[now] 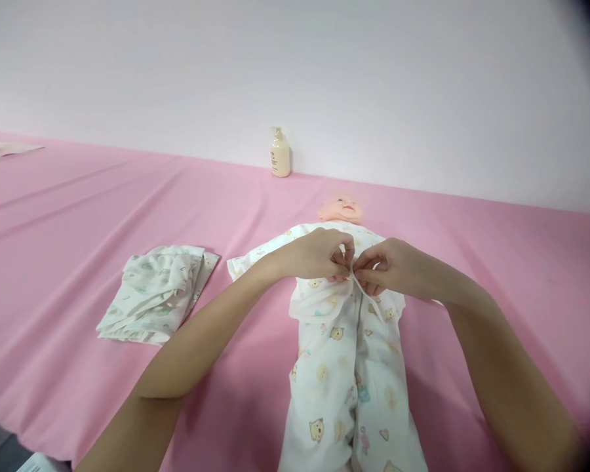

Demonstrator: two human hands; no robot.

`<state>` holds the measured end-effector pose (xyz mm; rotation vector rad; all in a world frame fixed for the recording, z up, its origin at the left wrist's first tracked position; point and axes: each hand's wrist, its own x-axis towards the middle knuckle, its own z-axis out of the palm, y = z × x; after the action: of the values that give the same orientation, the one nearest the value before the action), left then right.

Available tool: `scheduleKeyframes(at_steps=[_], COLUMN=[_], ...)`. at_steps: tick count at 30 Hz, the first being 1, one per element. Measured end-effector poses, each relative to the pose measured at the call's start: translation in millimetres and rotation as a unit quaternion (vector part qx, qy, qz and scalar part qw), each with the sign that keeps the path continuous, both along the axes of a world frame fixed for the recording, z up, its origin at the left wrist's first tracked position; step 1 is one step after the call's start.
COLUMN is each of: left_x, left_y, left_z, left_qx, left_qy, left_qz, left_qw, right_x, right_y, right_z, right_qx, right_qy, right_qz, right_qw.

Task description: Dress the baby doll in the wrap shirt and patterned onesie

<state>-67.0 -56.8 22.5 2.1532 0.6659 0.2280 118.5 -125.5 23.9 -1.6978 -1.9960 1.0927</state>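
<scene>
A baby doll (341, 209) lies on its back, its head toward the wall. It wears a white top (314, 298) and trousers (324, 380) printed with small bears. Over the doll's middle, my left hand (324, 254) and my right hand (386, 265) are close together, fingertips pinched. Between them is a thin white tie (368, 298), whose loose end hangs down to the right over the top. Both hands pinch the tie at the front of the top; the exact spot under the fingertips is partly hidden.
Folded white patterned cloth (152, 295) lies left of the doll on the pink sheet (128, 196). A cream pump bottle (280, 154) stands by the wall. Pale fabric (2, 149) lies at the far left.
</scene>
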Motion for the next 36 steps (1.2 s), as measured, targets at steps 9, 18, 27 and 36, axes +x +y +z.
scheduleKeyframes(at_steps=[9, 18, 27, 36], left_x=[2.7, 1.5, -0.1, 5.1], left_y=[-4.3, 0.5, -16.3, -34.6], left_z=[3.0, -8.2, -40.1, -67.6], left_qx=[0.009, -0.043, 0.084, -0.039], left_qy=[0.04, 0.017, -0.088, -0.16], left_qz=[0.017, 0.012, 0.087, 0.26], left_qw=[0.999, 0.999, 0.989, 0.952], right_x=[-12.5, 1.9, -8.7, -11.1], right_y=[6.6, 15.4, -8.6, -12.3], right_z=[-13.8, -26.4, -47.1, -51.7], right_qx=[0.032, 0.001, 0.064, 0.012], right_qy=[-0.063, 0.021, 0.096, 0.19], right_qz=[-0.031, 0.019, -0.087, -0.138], right_qw=[0.997, 1.0, 0.989, 0.972])
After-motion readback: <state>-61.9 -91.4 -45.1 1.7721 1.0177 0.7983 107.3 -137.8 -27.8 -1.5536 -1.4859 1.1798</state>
